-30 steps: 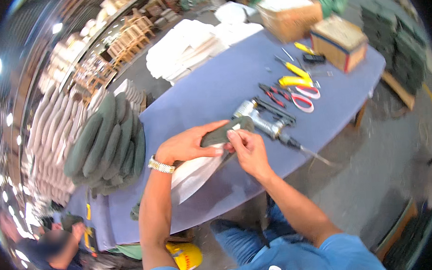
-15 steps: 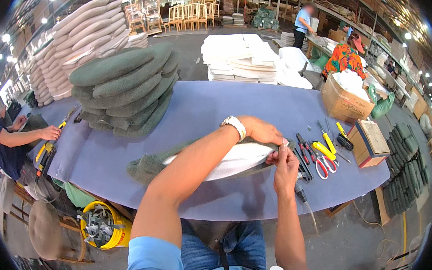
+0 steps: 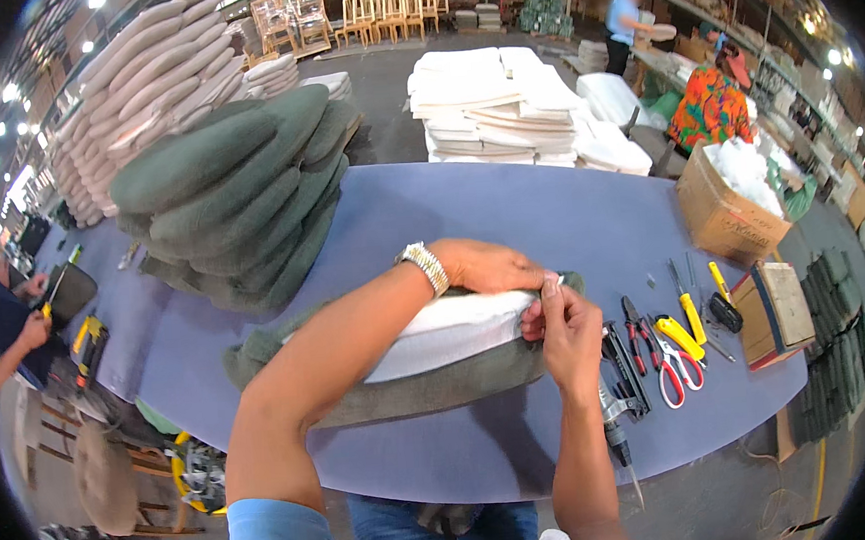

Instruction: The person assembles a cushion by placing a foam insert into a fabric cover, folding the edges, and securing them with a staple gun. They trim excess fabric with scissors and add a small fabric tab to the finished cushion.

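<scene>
On the table before me lies a cushion, its white inner pad [image 3: 437, 340] showing through a long opening in the dark green cover [image 3: 431, 390]. Over the far side of the opening reaches my left hand [image 3: 497, 265], fingers closed on the cover's edge near the right end. My right hand [image 3: 569, 331] meets it there, thumb and forefinger pinched on the same edge. A small white bit shows between the fingertips, too small to name. My left forearm hides part of the cushion's left half.
Right of the cushion lie a stapler-like black tool [image 3: 626, 372], pliers [image 3: 640, 336], red-handled scissors [image 3: 675, 373] and yellow-handled tools [image 3: 680, 338]. Boxes [image 3: 734, 204] stand beyond. Green cushions [image 3: 236, 183] are stacked at left; a co-worker [image 3: 0, 320] works there.
The cushion's near green side shows more fully now. Both hands stay pinched at its right end, slightly closer to the end. The co-worker at left has shifted their hands.
</scene>
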A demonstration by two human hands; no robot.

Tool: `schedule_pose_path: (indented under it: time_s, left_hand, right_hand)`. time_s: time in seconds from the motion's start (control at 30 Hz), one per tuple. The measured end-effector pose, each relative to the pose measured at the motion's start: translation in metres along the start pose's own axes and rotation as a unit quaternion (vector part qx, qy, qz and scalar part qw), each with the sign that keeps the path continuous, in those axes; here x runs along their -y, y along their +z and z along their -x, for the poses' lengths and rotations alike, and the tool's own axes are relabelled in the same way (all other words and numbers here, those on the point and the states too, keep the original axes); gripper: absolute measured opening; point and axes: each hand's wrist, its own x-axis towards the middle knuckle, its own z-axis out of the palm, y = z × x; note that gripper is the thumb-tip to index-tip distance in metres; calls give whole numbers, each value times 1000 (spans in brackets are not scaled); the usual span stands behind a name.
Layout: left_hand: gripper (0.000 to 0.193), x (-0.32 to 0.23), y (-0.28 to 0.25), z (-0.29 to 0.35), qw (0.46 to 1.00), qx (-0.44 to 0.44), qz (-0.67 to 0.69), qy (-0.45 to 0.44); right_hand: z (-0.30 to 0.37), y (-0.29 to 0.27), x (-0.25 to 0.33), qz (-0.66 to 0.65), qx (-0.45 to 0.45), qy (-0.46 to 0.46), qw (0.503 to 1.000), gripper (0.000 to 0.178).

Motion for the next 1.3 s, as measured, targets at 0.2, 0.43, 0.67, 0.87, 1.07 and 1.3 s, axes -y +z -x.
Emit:
schedule_pose_path:
  time_s: [0.2,0.43,0.67,0.87,1.07,1.3]
  left_hand:
    - [62,-14,20,6,997,1,48,-59]
    - [63,-30,48,-1,988,-48,1,-148]
    - [67,-76,66,2,967,-73,-71,-233]
    - [72,-89,77,-4,955,-98,-60,-272]
    - [73,-96,87,-10,947,-123,-69,-288]
    - [74,-108,97,-8,942,-145,-69,-295]
  right_hand:
    - [18,-5,-9,-24,-7,14,1000,41]
    - [25,-29,-17,-88,26,84,992,36]
    - [32,-97,-14,43,65,89,993,23]
    - [59,-176,-58,365,-34,93,926,41]
    - [55,-159,-67,430,37,71,899,68]
    - [63,-134,-78,524,90,0,847,75]
